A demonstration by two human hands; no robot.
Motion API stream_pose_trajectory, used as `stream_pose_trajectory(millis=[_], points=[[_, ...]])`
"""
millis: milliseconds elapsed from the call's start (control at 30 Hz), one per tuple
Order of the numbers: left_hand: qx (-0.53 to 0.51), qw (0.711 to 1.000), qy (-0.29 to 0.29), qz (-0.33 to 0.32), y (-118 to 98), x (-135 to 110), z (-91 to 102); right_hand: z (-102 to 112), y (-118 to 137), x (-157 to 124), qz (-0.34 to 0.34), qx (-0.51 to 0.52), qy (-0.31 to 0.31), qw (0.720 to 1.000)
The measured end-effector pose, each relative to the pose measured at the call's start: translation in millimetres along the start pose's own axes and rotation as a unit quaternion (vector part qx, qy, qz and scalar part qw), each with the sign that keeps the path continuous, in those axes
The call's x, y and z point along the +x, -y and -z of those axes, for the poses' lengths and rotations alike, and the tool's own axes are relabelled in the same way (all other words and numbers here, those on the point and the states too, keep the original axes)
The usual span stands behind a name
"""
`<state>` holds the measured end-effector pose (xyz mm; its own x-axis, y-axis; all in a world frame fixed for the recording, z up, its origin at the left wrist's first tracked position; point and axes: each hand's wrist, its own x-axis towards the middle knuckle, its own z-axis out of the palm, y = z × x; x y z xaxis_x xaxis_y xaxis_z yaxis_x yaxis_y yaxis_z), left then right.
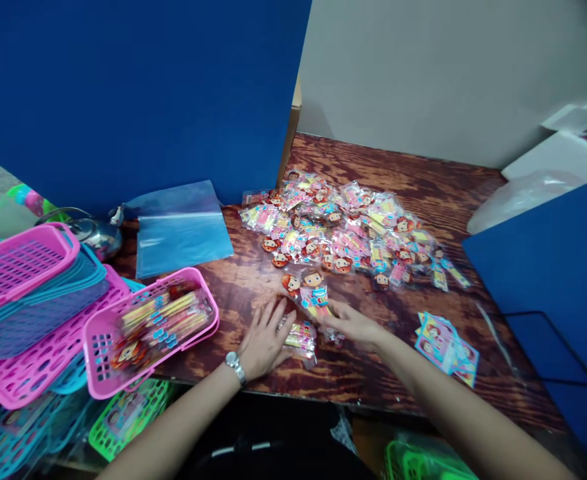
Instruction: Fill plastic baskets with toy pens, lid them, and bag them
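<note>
My left hand (265, 339), with a watch on its wrist, lies flat on the wooden table (423, 193), its fingers on a small packet (301, 337) of cartoon-headed items in clear wrap. My right hand (354, 325) reaches in from the right. Its fingers touch another such packet (312, 288) just above the first. A large heap of the same packets (346, 230) is spread farther back. A pink basket (149, 328) holding several packets sits tilted at the table's left front edge.
Stacked pink and blue baskets (28, 300) stand at the left, green baskets (123, 417) below them. Clear plastic bags (178, 230) lie by the blue partition (138, 93). A pile of printed cards (446, 347) lies right of my hands. Another blue board (558, 293) stands at right.
</note>
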<state>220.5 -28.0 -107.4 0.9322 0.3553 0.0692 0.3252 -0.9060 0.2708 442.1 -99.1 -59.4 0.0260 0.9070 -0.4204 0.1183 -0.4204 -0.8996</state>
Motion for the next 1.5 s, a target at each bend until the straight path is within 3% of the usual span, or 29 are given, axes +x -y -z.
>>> stream_pose_trajectory(millis=[100,167,300,367,467,567,633,733,833,1000,1100,1233,1367,1433,1500], points=[[-0.028,0.998,0.043,-0.037,5.9,10.1,-2.9,-6.8,0.8,-5.0,-0.019,0.079,-0.071,0.994],[-0.078,0.995,0.054,-0.034,7.5,9.8,-3.8,-8.9,5.8,-4.4,-0.024,0.101,-0.083,0.991],[-0.224,0.970,0.001,0.094,8.9,-2.9,-0.1,-14.0,17.6,-1.5,-0.035,0.132,-0.061,0.989],[-0.262,0.950,-0.037,0.165,11.2,-9.2,2.6,-18.1,22.1,-0.4,-0.014,0.156,-0.119,0.980],[-0.336,0.894,-0.106,0.275,14.5,-12.9,4.7,-28.6,24.9,1.9,0.062,0.141,-0.233,0.960],[-0.402,0.835,-0.155,0.342,8.6,-10.4,4.3,-51.0,21.4,6.5,0.067,0.096,-0.191,0.975],[-0.439,0.806,-0.180,0.353,-2.2,-8.2,3.6,-72.3,16.5,10.6,0.034,0.069,-0.142,0.987],[-0.536,0.758,-0.204,0.311,-21.5,-9.4,3.0,-101.1,10.0,15.6,0.014,0.073,-0.133,0.988],[-0.642,0.710,-0.156,0.244,-32.9,-15.2,4.9,-112.0,5.7,17.0,0.005,0.088,-0.147,0.985],[-0.726,0.659,-0.072,0.181,-34.2,-11.8,14.0,-88.7,0.1,13.9,0.016,0.074,-0.184,0.980],[-0.744,0.634,-0.049,0.205,-36.9,1.8,16.2,-60.2,4.4,6.9,0.068,0.050,-0.179,0.980],[-0.804,0.543,-0.056,0.236,-41.7,19.8,12.5,-31.0,14.2,-6.8,0.098,-0.091,-0.103,0.986],[-0.844,0.455,-0.090,0.269,-39.4,26.0,7.6,-31.4,10.1,-11.4,0.136,-0.183,-0.089,0.969],[-0.843,0.446,-0.107,0.282,-36.1,24.0,5.5,-38.1,3.9,-8.8,0.134,-0.179,-0.095,0.970],[-0.834,0.455,-0.123,0.285,-32.3,19.5,3.8,-44.6,-1.5,-4.8,0.120,-0.121,-0.081,0.982]])
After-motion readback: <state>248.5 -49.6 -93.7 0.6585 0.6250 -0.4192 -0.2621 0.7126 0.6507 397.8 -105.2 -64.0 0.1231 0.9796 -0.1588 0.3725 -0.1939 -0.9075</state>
